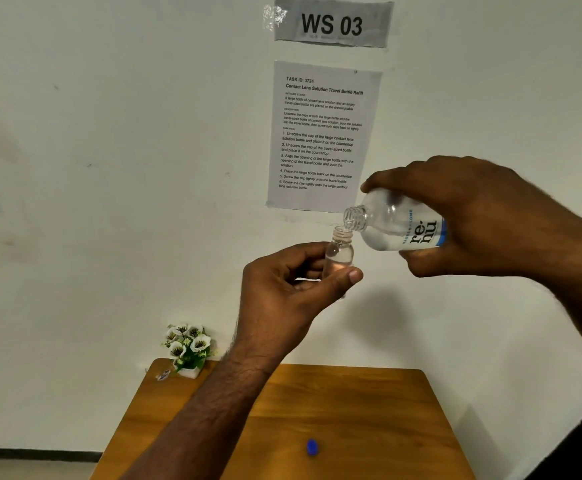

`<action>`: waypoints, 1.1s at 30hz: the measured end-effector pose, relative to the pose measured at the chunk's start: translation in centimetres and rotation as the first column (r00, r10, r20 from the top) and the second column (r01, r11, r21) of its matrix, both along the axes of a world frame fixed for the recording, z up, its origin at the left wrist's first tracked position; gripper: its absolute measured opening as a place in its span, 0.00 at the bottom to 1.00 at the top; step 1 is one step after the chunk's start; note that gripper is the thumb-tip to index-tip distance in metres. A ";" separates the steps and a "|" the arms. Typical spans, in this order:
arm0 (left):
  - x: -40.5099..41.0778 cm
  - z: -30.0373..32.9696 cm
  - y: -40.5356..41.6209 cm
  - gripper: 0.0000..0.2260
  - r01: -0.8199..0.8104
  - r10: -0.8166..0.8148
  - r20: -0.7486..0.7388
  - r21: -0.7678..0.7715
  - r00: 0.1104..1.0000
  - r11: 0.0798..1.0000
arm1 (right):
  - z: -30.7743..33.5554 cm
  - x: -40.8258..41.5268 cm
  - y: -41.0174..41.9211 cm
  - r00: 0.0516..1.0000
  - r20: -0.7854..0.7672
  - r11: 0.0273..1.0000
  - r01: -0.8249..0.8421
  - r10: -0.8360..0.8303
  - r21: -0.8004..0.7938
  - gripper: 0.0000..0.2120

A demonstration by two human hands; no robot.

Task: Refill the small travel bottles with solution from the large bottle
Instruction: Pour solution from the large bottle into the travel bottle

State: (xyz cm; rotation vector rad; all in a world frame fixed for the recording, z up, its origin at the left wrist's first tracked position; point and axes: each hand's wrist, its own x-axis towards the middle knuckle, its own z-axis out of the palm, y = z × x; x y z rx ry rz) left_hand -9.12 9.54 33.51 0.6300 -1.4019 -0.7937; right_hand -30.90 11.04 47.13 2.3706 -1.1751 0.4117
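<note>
My left hand [289, 289] holds a small clear travel bottle [339, 251] upright in the air, uncapped, with clear liquid in its lower part. My right hand [473, 216] grips the large clear solution bottle [396, 225], which has a white label with blue trim. The large bottle is tipped to the left, uncapped, its threaded mouth right over the small bottle's opening. Both bottles are raised well above the wooden table [369, 410]. A blue cap [312, 447] lies on the table near its front.
A small white pot of artificial flowers [188, 348] stands at the table's back left corner, with a small object [163, 375] beside it. On the white wall hang an instruction sheet [320, 136] and a "WS 03" sign [332, 22].
</note>
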 end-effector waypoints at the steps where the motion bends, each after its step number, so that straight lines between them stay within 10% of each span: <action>1: 0.0 0.0 0.0 0.14 0.001 -0.001 -0.001 -0.001 1.000 1.000 | 0.0 0.0 0.0 1.000 0.003 1.000 0.000 0.000 0.001 0.40; 20: 0.5 -1.9 -0.2 0.14 -0.024 0.023 0.023 0.012 0.999 1.000 | -6.4 0.4 -0.5 0.943 0.332 0.994 -0.034 -0.002 0.102 0.38; 33: 3.6 -9.5 1.2 0.17 -0.039 0.028 0.070 0.164 0.997 0.986 | -20.7 3.3 -0.8 0.575 0.802 0.881 -0.280 -0.164 0.381 0.37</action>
